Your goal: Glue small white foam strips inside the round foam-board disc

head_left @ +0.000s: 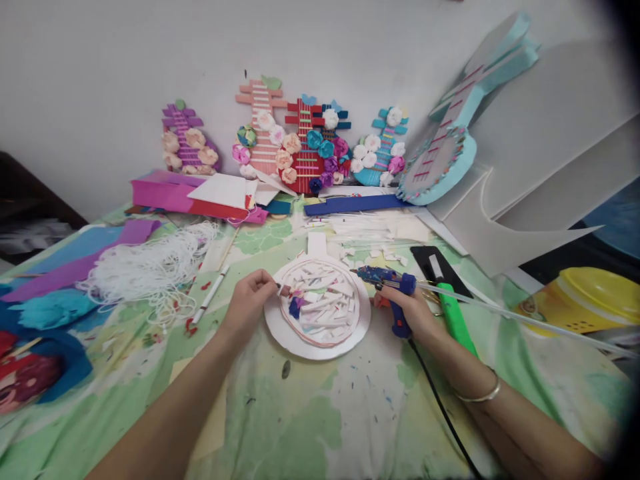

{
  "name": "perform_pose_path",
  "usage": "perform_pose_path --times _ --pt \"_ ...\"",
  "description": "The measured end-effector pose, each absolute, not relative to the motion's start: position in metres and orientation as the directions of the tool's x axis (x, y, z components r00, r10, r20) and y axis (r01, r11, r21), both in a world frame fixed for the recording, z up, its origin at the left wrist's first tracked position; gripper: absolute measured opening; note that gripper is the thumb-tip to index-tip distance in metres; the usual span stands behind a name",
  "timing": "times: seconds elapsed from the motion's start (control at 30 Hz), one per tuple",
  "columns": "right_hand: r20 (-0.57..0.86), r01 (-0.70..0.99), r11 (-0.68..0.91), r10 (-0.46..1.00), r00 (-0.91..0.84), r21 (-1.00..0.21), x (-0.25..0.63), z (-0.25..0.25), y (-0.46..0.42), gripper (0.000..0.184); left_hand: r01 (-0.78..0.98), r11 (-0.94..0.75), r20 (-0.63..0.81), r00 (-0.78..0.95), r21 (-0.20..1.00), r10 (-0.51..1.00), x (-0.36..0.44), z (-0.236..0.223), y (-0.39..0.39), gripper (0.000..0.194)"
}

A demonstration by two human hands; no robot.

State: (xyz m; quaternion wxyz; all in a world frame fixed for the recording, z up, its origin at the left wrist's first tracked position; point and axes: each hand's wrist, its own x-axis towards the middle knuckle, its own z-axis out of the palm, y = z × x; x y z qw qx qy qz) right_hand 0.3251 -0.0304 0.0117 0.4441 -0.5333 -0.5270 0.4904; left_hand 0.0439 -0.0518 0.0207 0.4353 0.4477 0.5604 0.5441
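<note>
A white round board with a short neck (pixel 317 347) lies on the table. Inside its ring-shaped border is a pile of paper scraps (pixel 327 307), mostly white with a few blue and pink bits. At the board's left rim, my left hand (pixel 255 297) is closed in a pinch; whatever is between its fingertips is too small to name. My right hand (pixel 413 310) grips a blue glue gun (pixel 393 280), whose nozzle points left at the board's upper right edge. A long clear glue stick (pixel 480 303) sticks out of the gun's back, and a black cord runs down from the handle.
Several decorated paper guitars (pixel 305 147) lean on the wall, with a large light-blue one (pixel 450 147) at right. White string (pixel 145 267) and a marker (pixel 210 293) lie left. A green-handled cutter (pixel 455 320), black phone-like slab (pixel 425 260) and yellow-lidded tub (pixel 580 300) stand right.
</note>
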Motion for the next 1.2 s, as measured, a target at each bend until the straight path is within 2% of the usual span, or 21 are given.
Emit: perform_pose_path --times 0.07,0.13,0.2,0.3,0.43,0.67,1.03,1.2 --pt "-0.021 0.158 -0.019 1.000 -0.012 -0.987 0.327 0.013 -0.032 0.022 0.197 -0.106 0.163 -0.302 0.975 0.939 0.047 0.025 -0.057 0.007" --pt "0.018 0.160 0.017 1.000 0.008 -0.987 0.327 0.018 -0.037 0.022 0.229 -0.187 0.257 -0.332 0.955 0.908 0.050 0.031 -0.063 0.009" --pt "0.047 0.120 0.050 0.998 -0.030 -0.992 0.324 0.025 -0.044 0.021 0.078 -0.192 0.206 -0.273 0.978 0.940 0.055 0.034 -0.069 0.014" --pt "0.091 -0.029 0.087 0.979 -0.183 -0.996 0.317 0.032 -0.059 0.017 -0.194 -0.060 0.043 -0.093 0.979 0.995 0.066 0.034 -0.076 0.019" --pt "0.086 -0.086 0.060 0.933 -0.351 -0.995 0.311 0.030 -0.075 0.018 -0.379 0.086 -0.074 0.047 0.921 0.996 0.079 0.028 -0.079 0.032" --pt "0.051 0.050 0.077 0.917 -0.396 -0.996 0.317 0.020 -0.084 0.026 -0.354 0.094 -0.074 0.070 0.931 0.995 0.084 0.017 -0.083 0.028" --pt "-0.020 0.028 -0.010 0.930 -0.367 -1.000 0.318 0.020 -0.088 0.028 -0.274 0.054 -0.039 0.061 0.960 0.997 0.086 0.016 -0.083 0.025" --pt "-0.027 0.055 -0.004 0.899 -0.438 -0.999 0.318 0.019 -0.088 0.024 -0.247 0.052 -0.040 0.052 0.968 0.998 0.086 0.015 -0.084 0.024"
